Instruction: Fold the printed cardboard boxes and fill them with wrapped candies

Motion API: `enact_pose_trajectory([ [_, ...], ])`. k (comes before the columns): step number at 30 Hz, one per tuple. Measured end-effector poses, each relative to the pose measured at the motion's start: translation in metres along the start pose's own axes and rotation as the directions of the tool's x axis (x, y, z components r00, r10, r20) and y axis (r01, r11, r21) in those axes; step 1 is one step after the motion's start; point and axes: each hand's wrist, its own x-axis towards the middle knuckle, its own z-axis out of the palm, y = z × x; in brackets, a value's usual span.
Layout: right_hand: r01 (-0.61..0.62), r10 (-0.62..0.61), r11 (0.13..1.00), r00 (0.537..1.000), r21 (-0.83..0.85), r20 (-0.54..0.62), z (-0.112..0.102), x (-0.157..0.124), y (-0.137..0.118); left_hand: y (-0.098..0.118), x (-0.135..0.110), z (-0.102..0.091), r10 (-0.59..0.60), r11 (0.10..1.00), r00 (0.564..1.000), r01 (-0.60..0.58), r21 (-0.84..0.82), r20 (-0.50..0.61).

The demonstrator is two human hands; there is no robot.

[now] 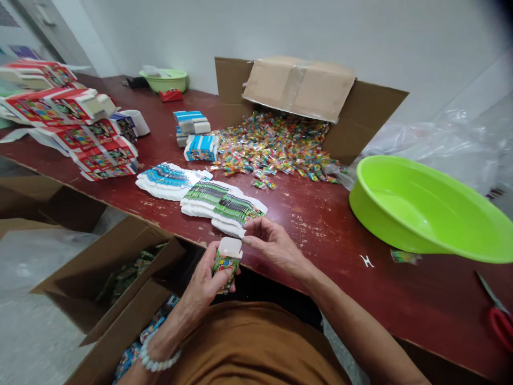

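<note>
My left hand (206, 282) is wrapped round a small green printed carton (226, 262) held upright at the table's near edge. Its white top flap stands up. My right hand (272, 245) pinches that flap with thumb and fingertips. Just beyond the hands lie fanned stacks of flat green cartons (224, 206) and flat blue cartons (168, 179). A heap of small colourful candy packets (272, 147) spills from a tipped cardboard box (304, 91) further back.
A lime green basin (425, 214) sits at the right, red-handled scissors (499, 315) near the right edge. Red cartons (80, 128) are piled at the left, blue folded boxes (198, 144) mid-table. An open cardboard box (120, 299) of filled cartons stands on the floor below left.
</note>
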Motion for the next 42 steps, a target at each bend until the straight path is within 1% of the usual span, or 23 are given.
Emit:
enact_pose_trajectory([
  [2, -0.13, 0.125, 0.983, 0.991, 0.133, 0.047, 0.003, 0.0, 0.005, 0.0, 0.0, 0.002, -0.004, 0.996, 1.0, 0.003, -0.095, -0.016],
  [4, -0.238, 0.21, 0.943, 0.968, 0.232, 0.137, 0.007, -0.001, 0.01, 0.001, 0.001, 0.005, -0.057, 0.977, 0.998, 0.052, -0.206, -0.021],
  [7, -0.324, 0.255, 0.902, 0.933, 0.285, 0.253, 0.016, 0.0, 0.018, 0.0, 0.004, 0.009, -0.117, 0.947, 0.993, 0.113, -0.299, 0.003],
  [9, -0.325, 0.261, 0.896, 0.937, 0.304, 0.233, 0.022, -0.001, 0.023, -0.002, 0.006, 0.009, -0.09, 0.951, 0.996, 0.088, -0.295, 0.007],
  [10, -0.281, 0.235, 0.91, 0.955, 0.305, 0.178, 0.025, -0.001, 0.025, -0.002, 0.007, 0.008, -0.066, 0.957, 0.998, 0.064, -0.283, 0.001],
  [11, -0.196, 0.174, 0.941, 0.979, 0.277, 0.102, 0.027, -0.003, 0.027, -0.003, 0.007, 0.007, -0.052, 0.96, 0.999, 0.048, -0.277, -0.006],
  [12, -0.077, 0.073, 0.975, 0.997, 0.207, 0.026, 0.028, -0.004, 0.027, -0.003, 0.007, 0.006, -0.053, 0.957, 0.999, 0.05, -0.284, -0.004],
  [13, 0.055, -0.052, 0.993, 0.998, 0.103, -0.027, 0.028, -0.006, 0.027, -0.003, 0.007, 0.004, -0.072, 0.949, 0.997, 0.071, -0.307, 0.007],
  [15, 0.276, -0.28, 0.953, 0.96, -0.123, -0.011, 0.025, -0.011, 0.023, 0.0, 0.006, 0.002, -0.14, 0.915, 0.988, 0.153, -0.374, 0.063],
  [16, 0.341, -0.341, 0.918, 0.939, -0.203, 0.037, 0.023, -0.014, 0.02, 0.002, 0.005, 0.002, -0.174, 0.891, 0.979, 0.201, -0.407, 0.102],
  [18, 0.373, -0.354, 0.887, 0.928, -0.272, 0.12, 0.018, -0.017, 0.015, 0.005, 0.005, 0.002, -0.214, 0.854, 0.963, 0.266, -0.447, 0.164],
  [20, 0.279, -0.257, 0.933, 0.959, -0.228, 0.121, 0.017, -0.017, 0.014, 0.005, 0.006, 0.004, -0.215, 0.84, 0.961, 0.272, -0.469, 0.172],
  [22, 0.093, -0.086, 0.993, 0.993, -0.079, 0.085, 0.019, -0.013, 0.015, 0.003, 0.007, 0.005, -0.198, 0.852, 0.971, 0.236, -0.468, 0.13],
  [24, -0.069, 0.06, 0.993, 0.994, 0.094, 0.088, 0.022, -0.006, 0.018, -0.001, 0.009, 0.005, -0.171, 0.87, 0.982, 0.191, -0.454, 0.085],
  [25, -0.114, 0.098, 0.981, 0.99, 0.157, 0.106, 0.023, -0.003, 0.018, -0.003, 0.01, 0.005, -0.16, 0.878, 0.984, 0.177, -0.445, 0.077],
  [27, -0.137, 0.107, 0.963, 0.985, 0.231, 0.138, 0.025, 0.002, 0.018, -0.005, 0.011, 0.002, -0.152, 0.89, 0.985, 0.172, -0.423, 0.08],
  [29, -0.092, 0.057, 0.968, 0.987, 0.236, 0.15, 0.025, 0.003, 0.017, -0.005, 0.013, 0.0, -0.16, 0.901, 0.984, 0.176, -0.397, 0.074],
  [33, 0.15, -0.151, 0.989, 0.976, 0.019, 0.156, 0.026, -0.006, 0.019, 0.001, 0.014, 0.002, -0.155, 0.896, 0.986, 0.118, -0.428, -0.053],
  [36, 0.289, -0.259, 0.939, 0.951, -0.186, 0.17, 0.028, -0.012, 0.026, 0.002, 0.015, 0.006, -0.174, 0.88, 0.979, 0.104, -0.463, -0.111],
  [38, 0.324, -0.281, 0.903, 0.942, -0.282, 0.184, 0.026, -0.009, 0.031, 0.001, 0.017, 0.002, -0.16, 0.893, 0.979, 0.09, -0.442, -0.125],
  [40, 0.328, -0.293, 0.877, 0.944, -0.351, 0.149, 0.016, 0.0, 0.034, 0.001, 0.021, -0.017, -0.103, 0.924, 0.98, 0.032, -0.38, -0.168],
  [41, 0.316, -0.299, 0.861, 0.948, -0.4, 0.105, 0.008, 0.008, 0.034, 0.003, 0.023, -0.032, -0.058, 0.949, 0.971, -0.019, -0.316, -0.231],
  [42, 0.29, -0.305, 0.835, 0.951, -0.468, 0.045, -0.002, 0.017, 0.034, 0.006, 0.026, -0.051, 0.007, 0.974, 0.943, -0.082, -0.211, -0.332],
])
